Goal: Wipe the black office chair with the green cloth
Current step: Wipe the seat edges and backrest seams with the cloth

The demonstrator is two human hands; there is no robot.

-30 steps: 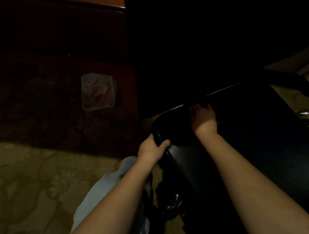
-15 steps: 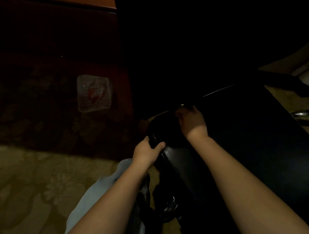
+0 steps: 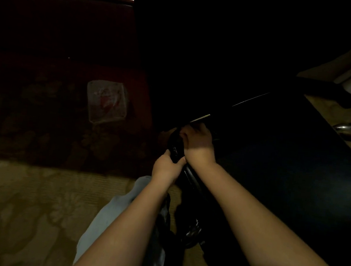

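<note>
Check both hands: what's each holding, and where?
Left hand grips the black chair's rounded corner. Right hand lies curled beside it; any hold too dark to tell.

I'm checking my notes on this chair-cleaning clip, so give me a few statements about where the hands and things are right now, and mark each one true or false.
1. The left hand and the right hand are both at the near corner of the black chair. True.
2. The left hand hangs free and touches nothing. False: it grips the chair's rounded edge.
3. A clear plastic packet lies on the dark carpet to the left of the chair. True.
4. The green cloth lies spread on the floor in plain sight. False: no cloth shows there, and it is too dark to tell whether the right hand holds one.
</note>
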